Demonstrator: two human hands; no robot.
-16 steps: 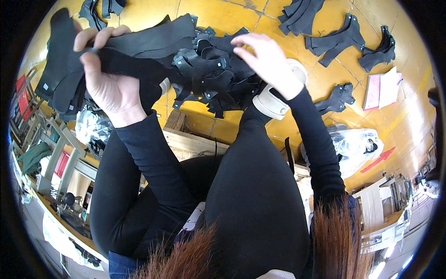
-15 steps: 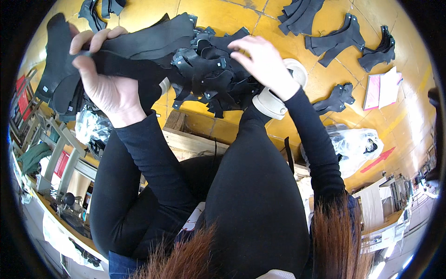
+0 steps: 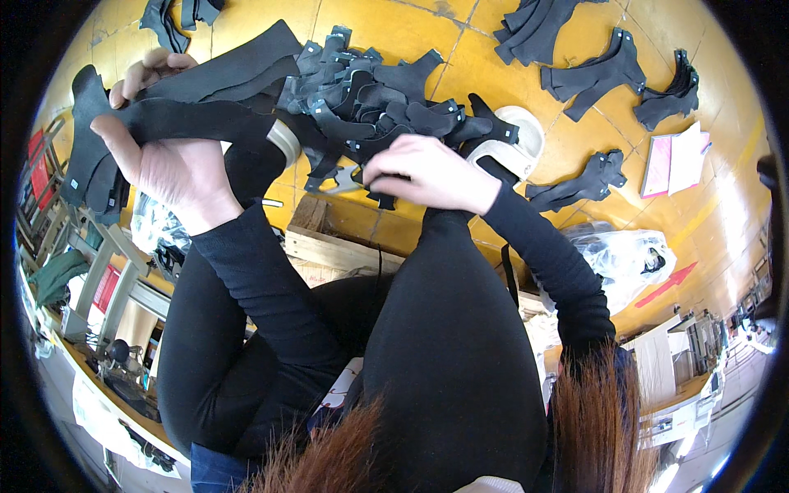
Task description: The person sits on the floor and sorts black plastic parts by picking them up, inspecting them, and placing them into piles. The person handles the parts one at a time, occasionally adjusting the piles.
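gathering cut pieces: left hand (image 3: 168, 164) clamped on black strips (image 3: 205, 115), right hand (image 3: 427, 172) pinching one from heap (image 3: 386, 103); next, probably lifting it across

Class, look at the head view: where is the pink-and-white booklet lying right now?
The pink-and-white booklet lies on the yellow floor at the far right, beside a small stack of black cut pieces, well away from both hands.

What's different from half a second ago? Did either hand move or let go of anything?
The right hand has come down from the heap of black cut pieces toward the knee, fingers curled at a small black piece; whether it grips it I cannot tell. The left hand still holds its stack of long black pieces raised, hardly shifted. The piles on the yellow floor lie as before.
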